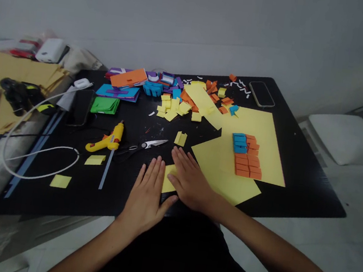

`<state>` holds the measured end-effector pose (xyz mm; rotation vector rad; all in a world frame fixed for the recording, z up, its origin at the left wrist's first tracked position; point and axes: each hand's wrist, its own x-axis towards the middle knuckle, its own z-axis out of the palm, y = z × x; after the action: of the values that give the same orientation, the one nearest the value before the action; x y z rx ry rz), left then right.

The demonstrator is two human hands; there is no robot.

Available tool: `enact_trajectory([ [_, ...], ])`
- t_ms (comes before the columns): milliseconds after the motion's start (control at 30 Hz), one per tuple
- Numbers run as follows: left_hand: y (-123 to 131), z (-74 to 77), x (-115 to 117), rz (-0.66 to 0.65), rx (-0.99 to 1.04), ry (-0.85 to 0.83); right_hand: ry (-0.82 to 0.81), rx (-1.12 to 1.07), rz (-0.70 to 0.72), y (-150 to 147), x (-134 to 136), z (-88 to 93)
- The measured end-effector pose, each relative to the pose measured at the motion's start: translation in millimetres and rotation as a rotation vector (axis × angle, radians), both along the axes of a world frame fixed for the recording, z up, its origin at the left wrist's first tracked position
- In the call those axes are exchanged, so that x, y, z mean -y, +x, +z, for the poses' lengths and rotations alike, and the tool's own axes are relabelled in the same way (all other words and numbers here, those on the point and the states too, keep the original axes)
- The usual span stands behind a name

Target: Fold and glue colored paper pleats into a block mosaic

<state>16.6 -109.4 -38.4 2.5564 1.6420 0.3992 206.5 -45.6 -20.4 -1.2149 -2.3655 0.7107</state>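
My left hand (pixel 146 194) lies flat on the black table with its fingers stretched out, along the left edge of a small yellow paper piece (pixel 168 183). Across the right part of that piece rests my right hand (pixel 190 180), fingers extended, hiding some of it. Just beyond my fingertips sits a folded yellow paper piece (pixel 180 139). Scissors (pixel 146 143) lie beyond my left hand, blades pointing right. To their left is a yellow glue gun (pixel 108 139) with a glue stick (pixel 106 169) reaching toward me. Large yellow sheets (pixel 257 124) spread to the right of my right hand.
Folded orange pieces (pixel 248 165) and blue pieces (pixel 240 143) sit in rows on the right sheet. Several yellow scraps (pixel 172 107) and coloured stacks (pixel 118 92) line the back. A phone (pixel 261 94) lies at the far right corner. A white cable (pixel 41 175) loops at left.
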Motion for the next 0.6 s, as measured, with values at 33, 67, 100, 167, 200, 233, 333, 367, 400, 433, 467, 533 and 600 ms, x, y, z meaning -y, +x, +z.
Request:
enact_trajectory([
  [33, -0.5, 1.2, -0.9, -0.002, 0.014, -0.006, -0.042, -0.091, -0.032, 5.9, -2.7, 9.6],
  [67, -1.1, 3.6, -1.5, -0.008, 0.030, -0.016, -0.084, -0.194, -0.107, 13.8, -5.9, 20.4],
  [100, -1.9, 7.2, -1.8, -0.015, 0.049, -0.025, -0.111, -0.294, -0.197, 24.0, -9.6, 31.6],
  [167, -4.2, 17.9, -1.0, -0.030, 0.114, -0.029, -0.084, -0.429, -0.425, 50.5, -18.1, 51.4],
  [200, -6.0, 24.6, 0.2, -0.039, 0.161, -0.021, -0.044, -0.435, -0.535, 66.1, -22.4, 58.6],
  [233, -8.0, 31.7, 2.0, -0.046, 0.220, -0.006, 0.008, -0.427, -0.635, 82.5, -26.5, 63.4],
  [333, -15.7, 51.0, 9.1, -0.057, 0.431, 0.059, 0.132, -0.431, -0.841, 130.7, -35.4, 65.1],
  [367, -18.3, 55.3, 11.6, -0.054, 0.491, 0.080, 0.144, -0.428, -0.893, 144.4, -36.9, 62.7],
  [400, -20.6, 58.1, 13.9, -0.050, 0.539, 0.097, 0.149, -0.412, -0.934, 156.3, -37.6, 59.6],
  [433, -22.6, 59.6, 16.0, -0.045, 0.573, 0.108, 0.144, -0.398, -0.977, 166.1, -37.8, 56.4],
  [467, -24.1, 59.7, 17.6, -0.040, 0.596, 0.113, 0.121, -0.388, -1.006, 173.8, -37.5, 53.3],
  [533, -25.8, 57.3, 19.9, -0.031, 0.621, 0.113, 0.092, -0.374, -1.042, 183.0, -36.4, 48.1],
  [600, -25.9, 53.5, 21.0, -0.024, 0.634, 0.107, 0.089, -0.374, -1.039, 185.9, -35.5, 44.8],
])
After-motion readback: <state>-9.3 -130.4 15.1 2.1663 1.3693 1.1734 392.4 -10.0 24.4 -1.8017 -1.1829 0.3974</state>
